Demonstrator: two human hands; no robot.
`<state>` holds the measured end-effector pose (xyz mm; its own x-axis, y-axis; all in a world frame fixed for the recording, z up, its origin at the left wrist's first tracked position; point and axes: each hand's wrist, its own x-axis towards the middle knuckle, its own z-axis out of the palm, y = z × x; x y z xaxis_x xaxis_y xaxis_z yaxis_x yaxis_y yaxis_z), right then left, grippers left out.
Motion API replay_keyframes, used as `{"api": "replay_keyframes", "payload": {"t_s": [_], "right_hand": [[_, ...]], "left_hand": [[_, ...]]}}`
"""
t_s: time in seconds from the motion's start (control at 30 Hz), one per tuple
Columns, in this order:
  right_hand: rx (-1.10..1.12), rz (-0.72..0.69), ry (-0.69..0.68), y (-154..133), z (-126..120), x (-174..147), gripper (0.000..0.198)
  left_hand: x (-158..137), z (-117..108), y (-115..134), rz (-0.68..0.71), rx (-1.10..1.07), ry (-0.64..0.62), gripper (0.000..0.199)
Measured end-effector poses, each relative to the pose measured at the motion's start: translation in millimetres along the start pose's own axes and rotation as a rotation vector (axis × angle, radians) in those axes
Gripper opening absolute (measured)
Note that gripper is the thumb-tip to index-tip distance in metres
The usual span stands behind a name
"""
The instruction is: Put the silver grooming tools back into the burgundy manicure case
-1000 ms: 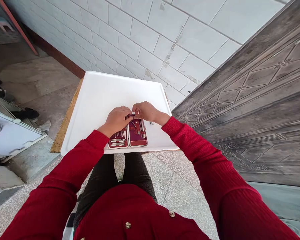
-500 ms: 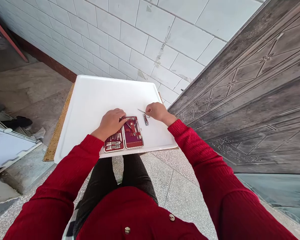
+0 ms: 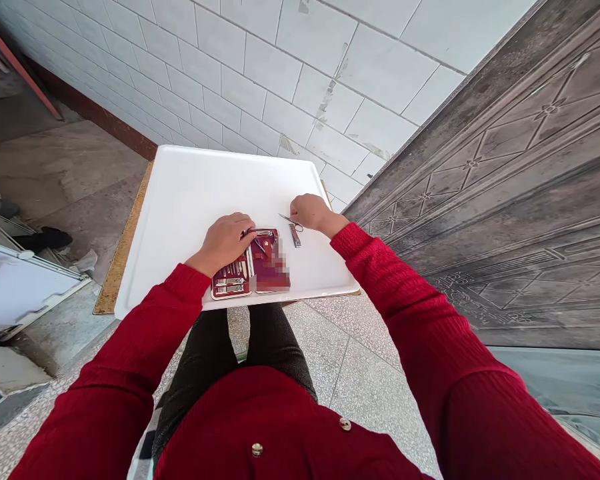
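An open manicure kit case [image 3: 233,292], dark red inside with a metal rim, lies near the front edge of a white tray [image 3: 190,190]. Nail clippers and several slim tools sit in its left half; part of the right half is pixelated. My left hand [image 3: 226,241] is closed over the case's far edge, thumb across the inside, other fingers hidden. To the right of the case, my right hand [image 3: 310,211] has its fingers bent together at small scissors [image 3: 299,228], whose pointed tip faces left. A nail clipper [image 3: 295,236] lies just in front of the scissors.
The tray rests on a board with a brown edge [image 3: 125,240]. A white tiled wall [image 3: 265,67] stands behind it, and a grey patterned panel [image 3: 480,180] rises at the right. White metal shelving [image 3: 27,283] is on the floor at the left.
My right hand has shifted slightly toward the wall, so more of the scissors' handle loop shows. The scissors and clipper keep their places relative to each other. My left hand stays on the case.
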<state>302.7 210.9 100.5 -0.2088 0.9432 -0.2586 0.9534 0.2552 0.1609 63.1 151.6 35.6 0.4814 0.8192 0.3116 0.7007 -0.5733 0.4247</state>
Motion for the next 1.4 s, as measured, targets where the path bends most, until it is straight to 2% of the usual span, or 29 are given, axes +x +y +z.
{"api": "replay_keyframes", "payload": {"t_s": [0.3, 0.5, 0.7, 0.83, 0.93, 1.17, 1.4], "right_hand": [[0.068, -0.040, -0.024, 3, 0, 2, 0.025], [0.082, -0.066, -0.090, 3, -5, 5, 0.024], [-0.049, -0.094, -0.025, -2, 0, 1, 0.025], [-0.138, -0.125, -0.044, -8, -2, 2, 0.025], [-0.127, -0.137, -0.058, -7, -3, 5, 0.024], [-0.001, -0.003, 0.005, 8, 4, 9, 0.029], [0.127, 0.056, 0.040, 5, 4, 8, 0.027]], "left_hand": [[0, 1, -2, -0.034, -0.015, 0.019, 0.024], [-1, 1, -3, -0.040, -0.022, 0.032, 0.025], [-2, 1, -3, -0.027, -0.010, 0.029, 0.026], [-2, 2, -4, -0.032, -0.002, 0.028, 0.026], [-2, 2, -4, -0.042, -0.007, 0.025, 0.027], [-2, 0, -2, -0.043, -0.020, 0.020, 0.027], [-2, 1, -3, -0.055, -0.019, 0.035, 0.026]]}}
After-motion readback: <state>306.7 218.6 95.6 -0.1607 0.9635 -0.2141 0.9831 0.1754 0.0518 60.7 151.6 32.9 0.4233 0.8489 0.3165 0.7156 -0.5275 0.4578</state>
